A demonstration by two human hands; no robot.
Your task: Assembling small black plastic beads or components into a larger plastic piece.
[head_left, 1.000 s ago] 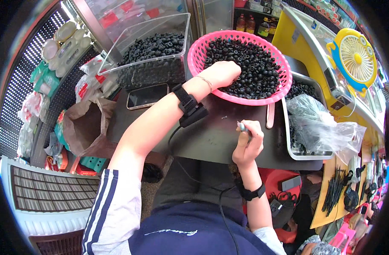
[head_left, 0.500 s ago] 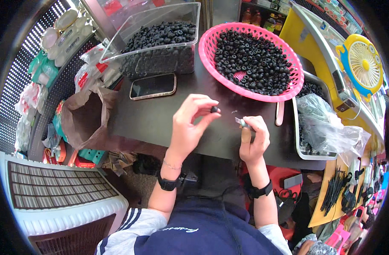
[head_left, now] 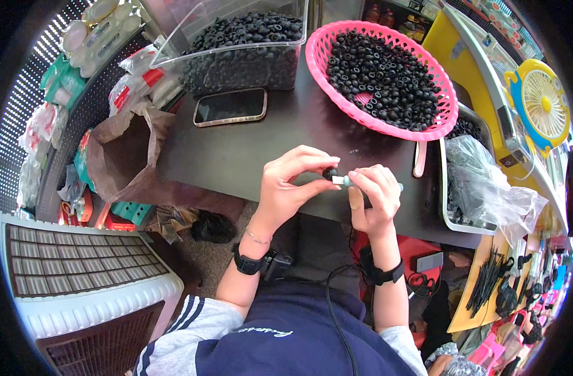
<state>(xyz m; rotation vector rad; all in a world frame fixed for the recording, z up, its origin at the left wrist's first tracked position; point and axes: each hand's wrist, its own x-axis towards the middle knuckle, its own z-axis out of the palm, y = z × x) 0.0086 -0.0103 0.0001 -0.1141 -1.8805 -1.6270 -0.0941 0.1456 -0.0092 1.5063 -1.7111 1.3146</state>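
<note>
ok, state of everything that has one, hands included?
Left hand: pinching a black piece
Right hand: gripping a small blade tool, blade at the piece
Pink basket: filled with black pieces, bottom partly showing
Clear bin: open-topped, holding black pieces
Phone: flat, screen dark
Brown bag: mouth open
Clear plastic bag: crumpled, partly over the tray
Fan: upright, running unclear

This looks like a small shop, since bagged goods (head_left: 41, 133) line a perforated panel (head_left: 15, 150) on the left, bottles (head_left: 386, 17) stand on a shelf behind, and a yellow-sided counter (head_left: 454, 51) fills the right.
</note>
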